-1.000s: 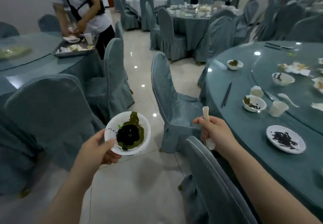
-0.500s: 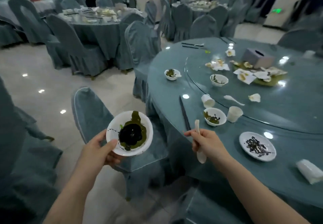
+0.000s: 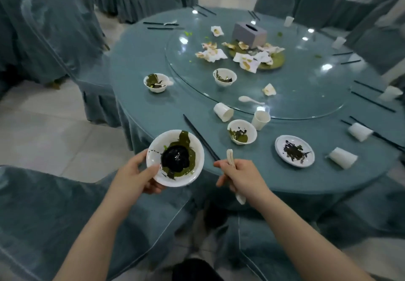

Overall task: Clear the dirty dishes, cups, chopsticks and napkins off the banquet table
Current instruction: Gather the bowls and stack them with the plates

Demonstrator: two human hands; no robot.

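In left hand (image 3: 133, 176): dirty bowl (image 3: 175, 158)

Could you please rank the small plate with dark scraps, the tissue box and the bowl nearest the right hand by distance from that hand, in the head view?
1. Bowl, just beyond the right hand.
2. Small plate, to the hand's right.
3. Tissue box, far across on the glass turntable.

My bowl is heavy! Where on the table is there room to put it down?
Bare cloth lies at the near edge between the black chopsticks and the small plate, in front of the nearest bowl. More lies left, between those chopsticks and the far-left bowl. It is crowded around the tissue box, where napkins pile up.
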